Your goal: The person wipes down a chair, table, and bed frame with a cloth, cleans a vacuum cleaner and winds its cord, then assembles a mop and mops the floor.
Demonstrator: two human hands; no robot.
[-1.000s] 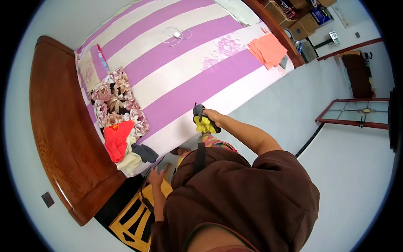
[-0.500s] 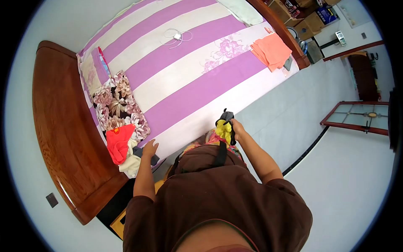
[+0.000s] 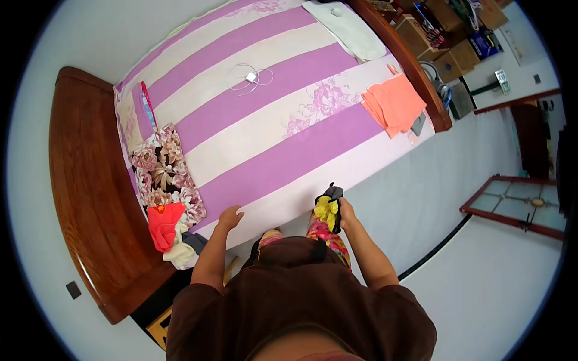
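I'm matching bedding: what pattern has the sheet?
Purple and cream stripes with purple flowers; head view, sheet.

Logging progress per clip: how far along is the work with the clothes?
The coral cloth lies flat in layers on the bed, so looks done. The right hand holds a yellow, black and grey bundle; the left hand looks empty. Probably left: that bundle, plus the loosely heaped red garment and cream cloth.
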